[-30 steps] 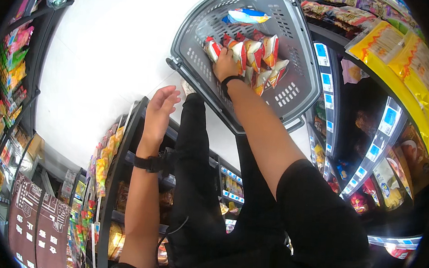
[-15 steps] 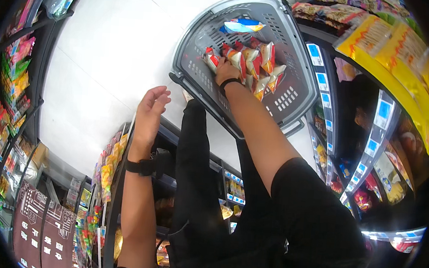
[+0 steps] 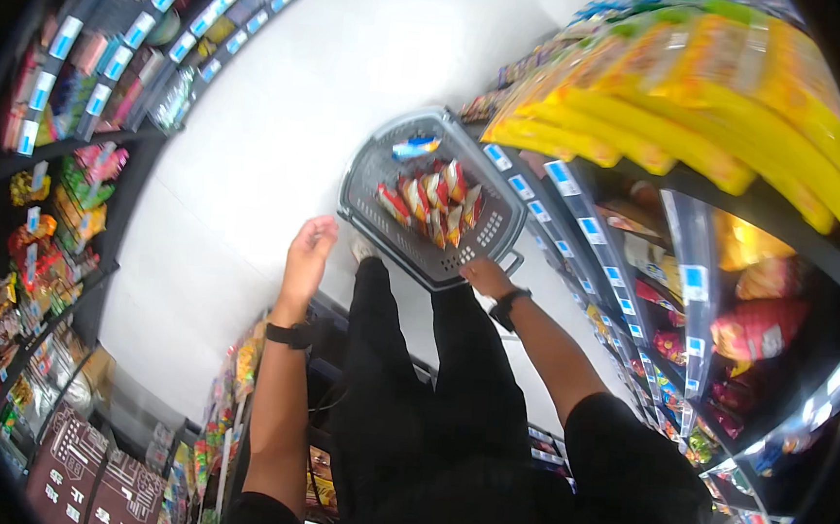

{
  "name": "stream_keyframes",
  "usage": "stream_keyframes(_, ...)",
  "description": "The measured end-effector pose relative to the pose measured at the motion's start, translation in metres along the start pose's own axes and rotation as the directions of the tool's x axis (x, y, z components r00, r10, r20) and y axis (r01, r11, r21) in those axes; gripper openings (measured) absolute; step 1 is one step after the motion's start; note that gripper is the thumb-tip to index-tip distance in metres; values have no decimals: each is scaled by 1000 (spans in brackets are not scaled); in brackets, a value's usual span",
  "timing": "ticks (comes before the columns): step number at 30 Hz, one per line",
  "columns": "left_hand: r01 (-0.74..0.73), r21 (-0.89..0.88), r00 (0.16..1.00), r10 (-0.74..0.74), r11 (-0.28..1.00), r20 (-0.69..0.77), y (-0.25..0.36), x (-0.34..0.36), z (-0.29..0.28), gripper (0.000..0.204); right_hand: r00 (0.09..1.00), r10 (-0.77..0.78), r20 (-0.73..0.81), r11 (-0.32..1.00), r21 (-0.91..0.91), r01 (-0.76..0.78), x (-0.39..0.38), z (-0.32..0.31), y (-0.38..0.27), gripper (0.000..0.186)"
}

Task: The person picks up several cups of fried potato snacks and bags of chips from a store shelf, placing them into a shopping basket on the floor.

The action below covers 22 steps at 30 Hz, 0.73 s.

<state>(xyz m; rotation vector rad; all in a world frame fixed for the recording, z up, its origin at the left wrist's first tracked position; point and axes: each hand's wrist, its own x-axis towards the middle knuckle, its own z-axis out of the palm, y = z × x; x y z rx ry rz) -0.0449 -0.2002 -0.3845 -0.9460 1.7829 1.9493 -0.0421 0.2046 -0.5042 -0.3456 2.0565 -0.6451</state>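
Note:
A grey basket (image 3: 504, 178) with slotted walls stands on the floor ahead of my feet. In it several red and white snack bags (image 3: 436, 197) lie in rows, and a blue and white bag (image 3: 415, 148) lies at the far side. My right hand (image 3: 485, 278) is over the basket's near right corner, fingers loosely bent and somewhat blurred, with nothing visible in it. Whether it touches the rim I cannot tell. Left of the basket, my left hand (image 3: 312, 245) hangs in the air, half curled and holding nothing.
Yellow bags (image 3: 685, 96) overhang the shelf edge at the right, close to the basket. Shelves of packaged snacks (image 3: 64, 198) line the left, and hanging packets (image 3: 219, 414) are near my left forearm. Pale floor (image 3: 253, 143) runs between them.
My right hand has left the bags inside the basket and drawn back to its near corner. The basket appears smaller and lower in view. My left hand stays raised, a little lower.

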Motion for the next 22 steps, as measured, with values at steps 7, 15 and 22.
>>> stream_keyframes(7, -216, 188, 956, 168, 958, 242, 119, -60, 8, 29, 932, 138, -334, 970, 235, -59, -156, -80, -69, 28)
stream_keyframes(15, -397, 327, 869, 236, 858, 435, 177, -80, 48, 31, 697, 165, -698, 964, 264, 36, -301, -137, -145, 25)
stream_keyframes(22, -598, 330, 713, 297, 730, 636, 248, -132, 131, 30, 618, 18, -786, 960, 186, 210, -423, -204, -202, 30)
